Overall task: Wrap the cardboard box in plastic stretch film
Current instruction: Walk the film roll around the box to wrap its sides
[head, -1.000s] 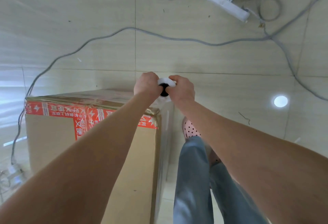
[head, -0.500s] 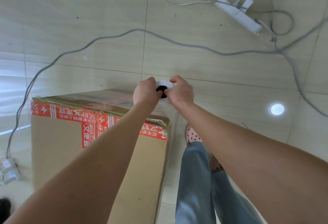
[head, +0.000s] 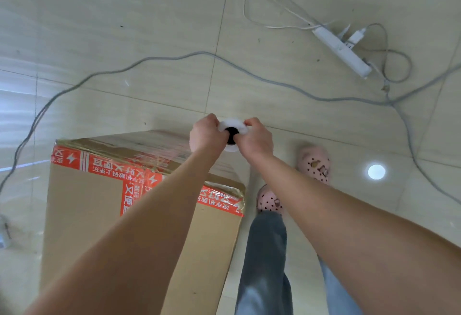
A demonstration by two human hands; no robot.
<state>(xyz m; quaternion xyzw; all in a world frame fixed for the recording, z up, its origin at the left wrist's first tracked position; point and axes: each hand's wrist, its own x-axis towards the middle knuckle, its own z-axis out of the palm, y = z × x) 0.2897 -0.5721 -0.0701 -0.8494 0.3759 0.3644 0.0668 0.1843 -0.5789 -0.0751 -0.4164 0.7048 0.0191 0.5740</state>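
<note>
A tall brown cardboard box (head: 94, 205) with red printed tape across its top stands on the floor at the left. Clear film lies stretched over its far top corner. I look down the end of a white stretch film roll (head: 232, 125) with a dark core, held upright just beyond the box's right far corner. My left hand (head: 205, 135) grips the roll's left side. My right hand (head: 257, 137) grips its right side. The rest of the roll is hidden below my hands.
A grey cable (head: 154, 59) snakes over the tiled floor beyond the box. A white power strip (head: 341, 51) with plugs and thin wires lies at the upper right. My legs and pink clogs (head: 315, 162) stand right of the box.
The view has swung so the box and my hands sit lower and more rightward in frame. Both hands keep their grip on the roll beside the box's corner. A second clog has come into sight.
</note>
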